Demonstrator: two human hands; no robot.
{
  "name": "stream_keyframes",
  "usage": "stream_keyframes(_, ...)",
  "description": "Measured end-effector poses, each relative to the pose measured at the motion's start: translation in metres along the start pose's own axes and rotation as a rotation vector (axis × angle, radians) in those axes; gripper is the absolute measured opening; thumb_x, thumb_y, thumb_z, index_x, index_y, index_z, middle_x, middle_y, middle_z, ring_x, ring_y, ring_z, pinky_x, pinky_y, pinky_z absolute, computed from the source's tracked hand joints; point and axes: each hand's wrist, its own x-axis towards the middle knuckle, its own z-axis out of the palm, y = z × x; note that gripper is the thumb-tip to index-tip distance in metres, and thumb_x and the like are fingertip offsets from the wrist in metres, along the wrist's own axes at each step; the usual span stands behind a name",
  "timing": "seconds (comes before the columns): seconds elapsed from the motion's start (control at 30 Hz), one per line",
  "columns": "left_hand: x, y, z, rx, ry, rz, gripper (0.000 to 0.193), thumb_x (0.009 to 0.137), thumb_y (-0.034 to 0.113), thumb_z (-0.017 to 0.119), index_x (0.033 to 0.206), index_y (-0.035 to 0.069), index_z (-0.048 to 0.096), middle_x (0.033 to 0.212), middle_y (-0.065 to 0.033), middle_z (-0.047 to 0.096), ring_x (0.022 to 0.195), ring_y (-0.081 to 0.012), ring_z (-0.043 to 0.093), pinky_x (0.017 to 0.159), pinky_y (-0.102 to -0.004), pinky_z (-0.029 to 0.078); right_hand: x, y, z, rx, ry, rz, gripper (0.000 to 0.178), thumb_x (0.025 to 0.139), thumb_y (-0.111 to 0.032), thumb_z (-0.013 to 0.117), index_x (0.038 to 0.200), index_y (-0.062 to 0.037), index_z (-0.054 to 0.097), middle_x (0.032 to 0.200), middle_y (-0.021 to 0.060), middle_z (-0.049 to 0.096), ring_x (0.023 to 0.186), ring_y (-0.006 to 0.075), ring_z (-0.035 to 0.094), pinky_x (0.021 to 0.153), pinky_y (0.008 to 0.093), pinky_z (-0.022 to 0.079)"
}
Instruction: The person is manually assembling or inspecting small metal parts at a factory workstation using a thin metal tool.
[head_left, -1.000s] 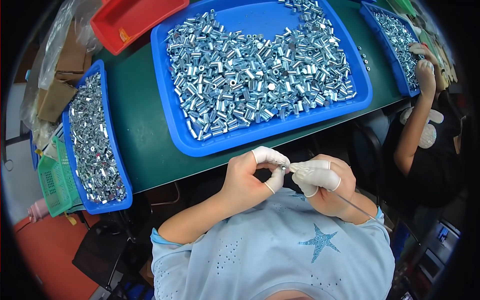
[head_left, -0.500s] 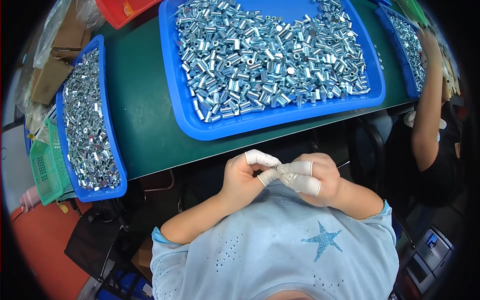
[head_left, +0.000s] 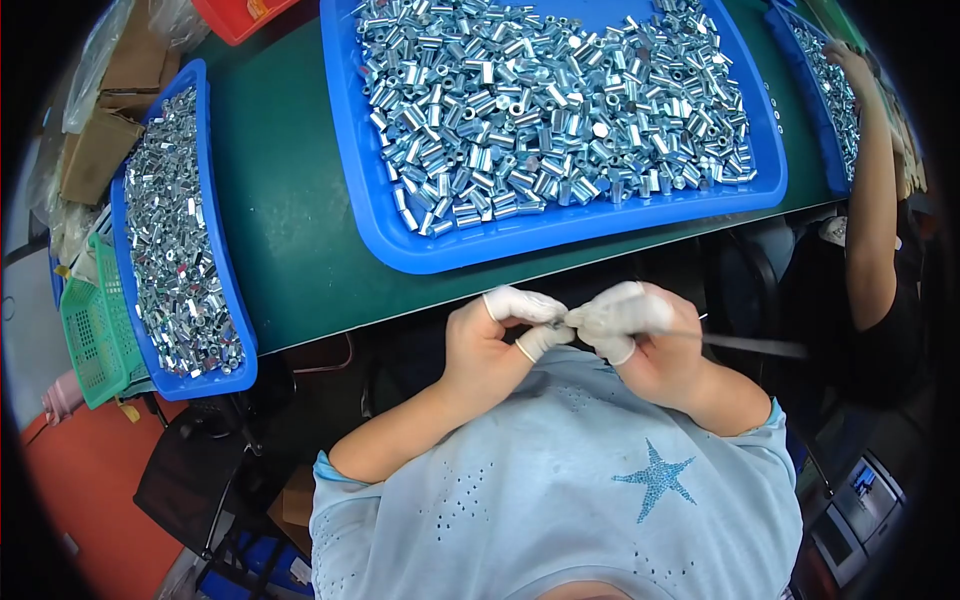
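Just off the near edge of the green tabletop [head_left: 285, 225], two bare forearms come up from the worker's lap side, elbows bent outward, and bring the hands together before the chest. From where I stand, the left hand [head_left: 482, 345] is curled inward, its covered thumb and forefinger pinched narrow on a small metal piece [head_left: 558, 323]. Opposite it, the right hand [head_left: 655, 345] has its covered fingers bunched to a point against that same spot, and it grips a thin grey rod [head_left: 752, 345] that juts out past the knuckles toward the worker's right. White finger covers [head_left: 523, 304] sheathe the working fingertips.

Little of the metal piece shows between those tips, so I can't make out its shape, nor how the rod's inner end meets it. The rod's outer end is smeared by blur, and the right hand's remaining fingers are tucked out of sight.

Beyond the near edge sits a large blue tray [head_left: 450, 258] heaped with metal parts [head_left: 560, 130], its far side cut off by the view. At the tabletop's right end, a co-worker's arm [head_left: 873, 230] reaches to another blue tray, the hand too small to read.
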Motion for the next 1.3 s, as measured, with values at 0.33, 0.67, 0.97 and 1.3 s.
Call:
stream_keyframes(0.33,0.001,-0.002,0.002,-0.393,0.068,-0.064,0.022,0.076,-0.012,0.060,0.091,0.001,0.050,0.094,-0.0156,0.061,0.086,-0.0200,0.062,0.076,-0.0320,0.053,0.000,-0.016,-0.007,-0.169,0.013,-0.121,0.022,0.073,0.006,0.066,0.089,-0.0032,0.054,0.089,0.0159,0.063,0.063,0.0187,0.061,0.052,0.0239,0.048)
stream_keyframes(0.67,-0.004,-0.004,0.002,-0.382,0.067,-0.048,0.022,0.076,-0.010,0.061,0.092,0.001,0.051,0.095,-0.0144,0.061,0.089,-0.0198,0.061,0.078,-0.0312,0.052,0.001,-0.019,0.000,-0.205,-0.060,-0.148,0.022,0.072,0.004,0.067,0.087,-0.0034,0.053,0.090,0.0159,0.063,0.056,0.0167,0.058,0.046,0.0238,0.045)
stream_keyframes(0.97,-0.008,0.001,-0.007,0.050,-0.027,0.030,0.022,0.074,-0.006,0.066,0.093,-0.001,0.056,0.096,-0.0137,0.061,0.089,-0.0192,0.062,0.079,-0.0295,0.052,0.002,-0.005,0.008,-0.333,-0.124,-0.329,0.019,0.067,0.003,0.068,0.082,-0.0014,0.058,0.085,0.0165,0.062,0.052,0.0190,0.057,0.045,0.0245,0.046)
stream_keyframes(1.3,-0.008,0.008,-0.004,0.080,0.044,-0.017,0.018,0.073,-0.003,0.069,0.087,-0.001,0.058,0.090,-0.0123,0.064,0.084,-0.0181,0.063,0.075,-0.0283,0.053,0.003,-0.007,0.009,-0.115,-0.098,-0.144,0.018,0.068,0.004,0.068,0.080,-0.0012,0.054,0.078,0.0155,0.062,0.054,0.0217,0.059,0.046,0.0264,0.048)
